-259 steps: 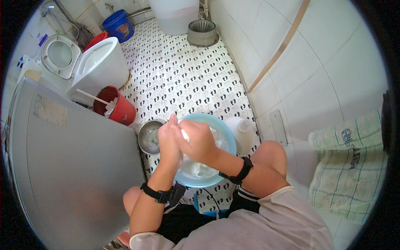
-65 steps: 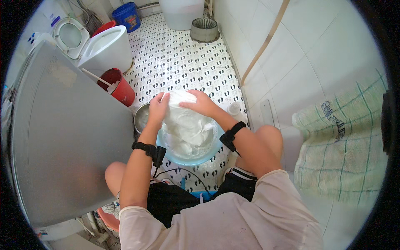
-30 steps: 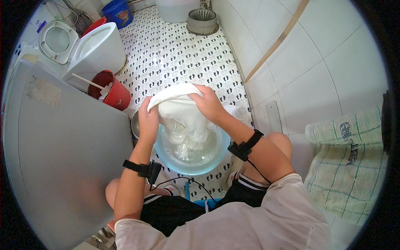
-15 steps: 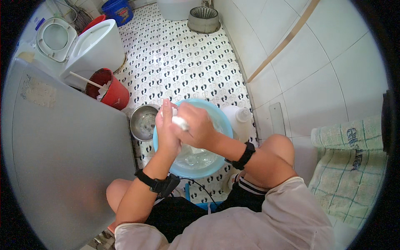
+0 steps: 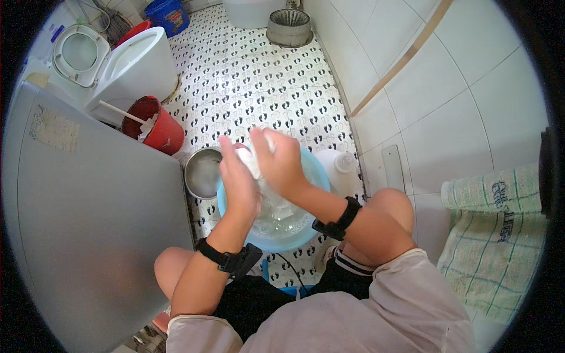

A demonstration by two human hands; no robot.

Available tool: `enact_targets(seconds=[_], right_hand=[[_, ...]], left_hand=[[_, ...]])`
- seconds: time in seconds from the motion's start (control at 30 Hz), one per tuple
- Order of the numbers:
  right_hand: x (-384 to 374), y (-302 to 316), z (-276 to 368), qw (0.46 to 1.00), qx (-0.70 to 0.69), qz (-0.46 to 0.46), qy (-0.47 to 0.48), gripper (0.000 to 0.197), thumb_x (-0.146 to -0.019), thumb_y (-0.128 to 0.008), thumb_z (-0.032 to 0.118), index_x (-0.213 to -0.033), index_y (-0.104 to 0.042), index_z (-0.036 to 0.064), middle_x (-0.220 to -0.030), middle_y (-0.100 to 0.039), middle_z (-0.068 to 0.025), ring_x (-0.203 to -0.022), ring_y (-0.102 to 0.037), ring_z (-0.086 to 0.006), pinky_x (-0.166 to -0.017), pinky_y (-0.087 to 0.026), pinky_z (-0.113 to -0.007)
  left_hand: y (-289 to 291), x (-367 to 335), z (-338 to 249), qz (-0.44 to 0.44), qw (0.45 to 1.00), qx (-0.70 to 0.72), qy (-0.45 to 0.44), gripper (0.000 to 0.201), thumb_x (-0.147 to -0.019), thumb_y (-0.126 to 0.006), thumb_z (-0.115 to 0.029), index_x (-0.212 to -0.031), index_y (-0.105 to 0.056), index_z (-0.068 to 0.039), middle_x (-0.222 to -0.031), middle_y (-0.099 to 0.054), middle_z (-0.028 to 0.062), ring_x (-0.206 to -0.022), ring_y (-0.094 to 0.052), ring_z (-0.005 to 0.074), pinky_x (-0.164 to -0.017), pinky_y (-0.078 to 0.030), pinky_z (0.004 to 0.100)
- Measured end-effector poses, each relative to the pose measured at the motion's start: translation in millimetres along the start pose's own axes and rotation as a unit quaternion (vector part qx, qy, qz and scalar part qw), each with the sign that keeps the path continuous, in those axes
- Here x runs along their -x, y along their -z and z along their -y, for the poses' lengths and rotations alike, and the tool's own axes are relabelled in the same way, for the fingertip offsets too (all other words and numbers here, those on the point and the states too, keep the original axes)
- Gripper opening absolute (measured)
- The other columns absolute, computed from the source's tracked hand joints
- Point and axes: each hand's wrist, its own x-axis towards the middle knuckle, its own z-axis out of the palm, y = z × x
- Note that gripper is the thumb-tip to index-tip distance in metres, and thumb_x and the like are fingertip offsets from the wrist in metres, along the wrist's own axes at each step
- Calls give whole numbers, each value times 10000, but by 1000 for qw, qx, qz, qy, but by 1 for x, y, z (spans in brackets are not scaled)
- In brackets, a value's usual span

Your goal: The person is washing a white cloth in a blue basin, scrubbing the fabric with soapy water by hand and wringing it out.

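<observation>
Over a light blue basin (image 5: 318, 172) on the floor, both my hands grip a bunched white cloth (image 5: 249, 162). My left hand (image 5: 238, 181) has its palm against the cloth's left side, with its fingers pointing up and away. Closed round the right side of the cloth is my right hand (image 5: 281, 163), slightly higher, with its thumb raised. Part of the cloth is hidden between the hands. Sudsy, cloudy water (image 5: 282, 222) fills the basin below, and something pale lies in it.
Left of the basin sits a metal bowl (image 5: 201, 174); a white jug (image 5: 336, 168) stands close on its right. Beyond are a red bin (image 5: 167, 136) and a toilet (image 5: 130, 66). A grey appliance (image 5: 100, 223) flanks my left; a checked towel (image 5: 488, 247) hangs at right.
My right hand has shifted slightly up, and my hands have moved a little apart, showing more of the white cloth between them.
</observation>
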Motion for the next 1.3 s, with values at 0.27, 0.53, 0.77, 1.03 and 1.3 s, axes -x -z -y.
enact_targets(seconds=[0.27, 0.53, 0.77, 1.03, 1.3], right_hand=[[-3, 0, -2, 998, 0, -17, 53, 331, -901, -561, 242, -681, -559, -5, -645, -553, -231, -567, -526, -400, -529, -415, -428], [-10, 7, -12, 1000, 27, -14, 0, 307, -886, -571, 213, -682, -549, -15, -611, -528, -220, -560, -527, -375, -515, -408, -412], [-14, 6, -17, 997, 75, 13, -5, 228, -831, -618, 183, -732, -565, -15, -688, -577, -220, -600, -567, -402, -543, -443, -439], [-15, 7, -11, 997, 80, 9, -6, 316, -864, -567, 246, -714, -567, -32, -668, -559, -248, -611, -567, -423, -535, -432, -455], [-4, 4, -16, 985, 46, 19, 168, 364, -899, -541, 248, -671, -551, -36, -632, -551, -251, -589, -552, -425, -525, -417, -446]], left_hand=[[15, -8, 10, 49, 989, -127, -53, 361, -992, -436, -354, -775, -517, -77, -708, -511, -28, -654, -444, 58, -607, -396, 245], [-9, 1, 3, 43, 998, -52, -1, 339, -987, -455, -335, -842, -581, -56, -737, -544, -16, -636, -470, 52, -564, -393, 242], [27, -24, 24, 102, 990, -99, -29, 342, -967, -475, -401, -914, -567, -76, -820, -595, 28, -758, -593, 131, -690, -489, 283], [21, -19, 22, 109, 994, -22, 16, 326, -970, -475, -384, -939, -566, -72, -838, -598, 33, -767, -603, 136, -687, -504, 297], [18, -20, 20, 100, 994, -51, 17, 339, -974, -468, -377, -982, -580, -57, -896, -624, 57, -791, -614, 142, -691, -508, 303]])
